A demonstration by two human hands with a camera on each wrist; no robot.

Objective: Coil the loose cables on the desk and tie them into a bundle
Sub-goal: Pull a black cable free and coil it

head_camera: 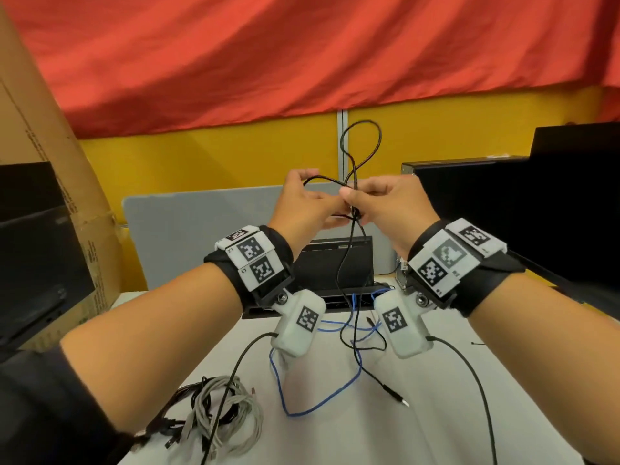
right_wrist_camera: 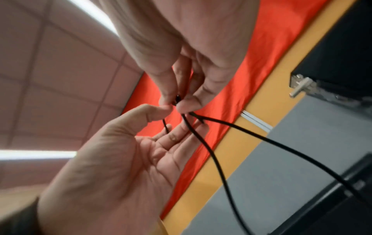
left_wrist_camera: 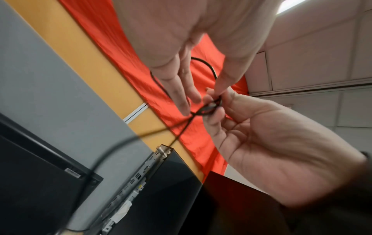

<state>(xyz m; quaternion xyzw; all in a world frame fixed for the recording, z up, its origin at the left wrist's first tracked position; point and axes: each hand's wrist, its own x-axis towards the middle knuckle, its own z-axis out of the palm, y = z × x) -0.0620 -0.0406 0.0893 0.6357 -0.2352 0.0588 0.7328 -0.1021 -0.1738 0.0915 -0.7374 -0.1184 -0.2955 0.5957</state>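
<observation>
Mid-frame, my left hand [head_camera: 303,203] and right hand [head_camera: 385,203] pinch the half-coiled black cable [head_camera: 360,142]; blue cable [head_camera: 322,374] below remains loose, untied.

A red cloth [head_camera: 302,52] hangs across the top of the frame over a yellow partition [head_camera: 201,162]. A cardboard box [head_camera: 40,156] leans at upper left. A grey divider panel [head_camera: 188,236] stands mid-frame, a black monitor [head_camera: 335,263] before it, dark computer cases [head_camera: 503,203] at right.
</observation>
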